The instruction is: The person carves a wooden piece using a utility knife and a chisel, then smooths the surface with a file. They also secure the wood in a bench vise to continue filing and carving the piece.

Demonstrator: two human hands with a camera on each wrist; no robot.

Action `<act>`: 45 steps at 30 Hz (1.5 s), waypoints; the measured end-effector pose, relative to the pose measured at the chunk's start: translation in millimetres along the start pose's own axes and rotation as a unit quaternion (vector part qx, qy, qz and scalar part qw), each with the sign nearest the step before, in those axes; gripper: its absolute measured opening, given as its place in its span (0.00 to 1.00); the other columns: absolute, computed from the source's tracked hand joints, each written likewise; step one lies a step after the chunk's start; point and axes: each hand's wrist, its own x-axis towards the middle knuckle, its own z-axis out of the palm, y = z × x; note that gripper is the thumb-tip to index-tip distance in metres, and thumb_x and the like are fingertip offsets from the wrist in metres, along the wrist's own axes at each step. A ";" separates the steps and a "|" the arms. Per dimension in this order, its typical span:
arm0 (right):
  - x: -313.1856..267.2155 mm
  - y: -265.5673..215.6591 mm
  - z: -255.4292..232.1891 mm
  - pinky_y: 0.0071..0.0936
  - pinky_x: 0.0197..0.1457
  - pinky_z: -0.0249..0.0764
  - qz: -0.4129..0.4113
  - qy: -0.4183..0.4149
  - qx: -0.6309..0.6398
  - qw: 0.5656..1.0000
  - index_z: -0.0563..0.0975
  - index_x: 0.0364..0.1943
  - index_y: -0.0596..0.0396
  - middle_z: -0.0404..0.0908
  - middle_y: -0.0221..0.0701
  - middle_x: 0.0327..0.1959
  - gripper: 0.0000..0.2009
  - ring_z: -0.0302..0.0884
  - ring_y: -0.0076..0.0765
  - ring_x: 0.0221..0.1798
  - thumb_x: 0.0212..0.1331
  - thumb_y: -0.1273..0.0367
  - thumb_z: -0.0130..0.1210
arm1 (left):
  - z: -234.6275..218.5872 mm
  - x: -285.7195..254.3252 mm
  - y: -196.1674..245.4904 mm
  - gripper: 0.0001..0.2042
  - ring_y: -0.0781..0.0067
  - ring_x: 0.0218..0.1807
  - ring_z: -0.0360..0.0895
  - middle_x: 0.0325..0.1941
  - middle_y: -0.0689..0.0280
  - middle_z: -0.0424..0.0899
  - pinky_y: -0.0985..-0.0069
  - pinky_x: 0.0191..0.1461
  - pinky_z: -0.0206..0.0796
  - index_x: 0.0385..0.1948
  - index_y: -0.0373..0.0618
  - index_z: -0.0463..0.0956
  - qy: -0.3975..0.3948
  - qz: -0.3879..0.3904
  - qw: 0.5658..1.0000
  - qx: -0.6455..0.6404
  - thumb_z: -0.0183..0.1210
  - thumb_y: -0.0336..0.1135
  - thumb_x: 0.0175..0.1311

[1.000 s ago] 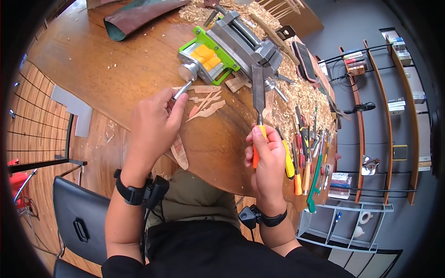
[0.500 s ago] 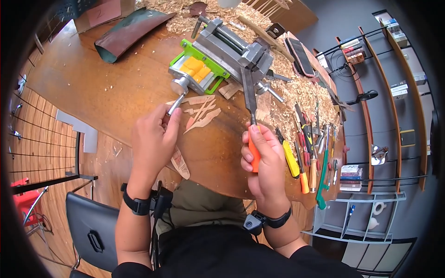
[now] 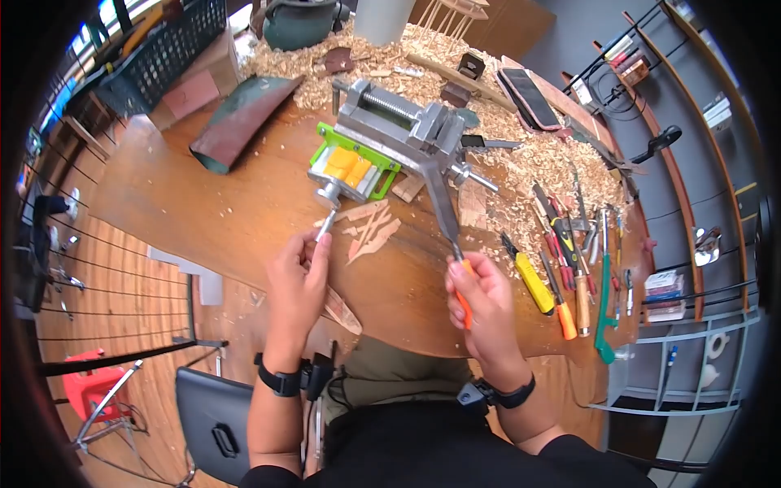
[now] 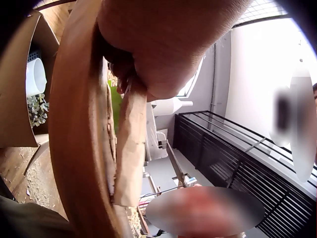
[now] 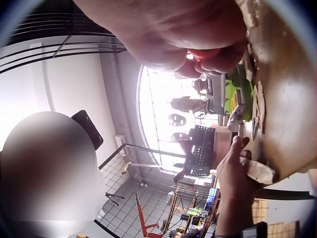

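Note:
In the head view, my left hand (image 3: 297,281) pinches the metal crank handle (image 3: 328,223) of a grey drill-press vise (image 3: 386,134) between thumb and fingers. The vise has a green base and yellow blocks (image 3: 347,167) at its near side. My right hand (image 3: 482,305) grips a wide chisel by its orange handle (image 3: 464,305). The chisel's blade (image 3: 443,207), blurred, points away with its tip overlapping the vise's near right end. Beside the left hand a pale wooden piece (image 3: 342,313) lies at the table edge; the left wrist view shows this wooden piece (image 4: 131,148) close up.
Thin carved wood pieces (image 3: 376,232) lie in front of the vise. At right are a yellow utility knife (image 3: 533,283), a green-handled tool (image 3: 604,325) and several other hand tools. Wood shavings (image 3: 561,167) cover the back and right. A rolled sheet (image 3: 244,122) lies left.
The head view has tilted up, showing more of the table's back. The chisel now leans further left, its handle turned more edge-on. My left hand stays on the crank handle.

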 end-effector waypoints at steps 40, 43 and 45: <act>14.6 35.1 -86.2 0.12 0.33 0.64 -0.078 0.130 -0.057 0.987 0.72 0.41 0.53 0.72 0.19 0.31 0.09 0.66 0.10 0.30 0.69 0.65 0.59 | 6.8 213.9 89.0 0.10 0.69 0.31 0.82 0.38 0.68 0.80 0.75 0.34 0.73 0.43 0.46 0.84 -0.120 0.473 0.754 0.440 0.66 0.28 0.60; 44.4 4.7 -70.3 0.13 0.23 0.62 -0.094 0.139 -0.068 0.983 0.71 0.39 0.52 0.71 0.18 0.26 0.11 0.64 0.11 0.21 0.70 0.62 0.59 | 9.3 224.0 83.3 0.09 0.72 0.31 0.81 0.41 0.66 0.82 0.78 0.36 0.72 0.43 0.44 0.84 -0.164 0.458 0.818 0.306 0.64 0.25 0.61; 72.0 -8.0 -59.5 0.16 0.16 0.60 -0.132 0.176 -0.064 0.973 0.72 0.38 0.52 0.68 0.18 0.20 0.12 0.62 0.12 0.14 0.69 0.60 0.60 | 4.6 229.8 82.8 0.09 0.81 0.31 0.76 0.40 0.67 0.84 0.83 0.33 0.67 0.45 0.41 0.83 -0.224 0.355 0.862 0.285 0.62 0.25 0.65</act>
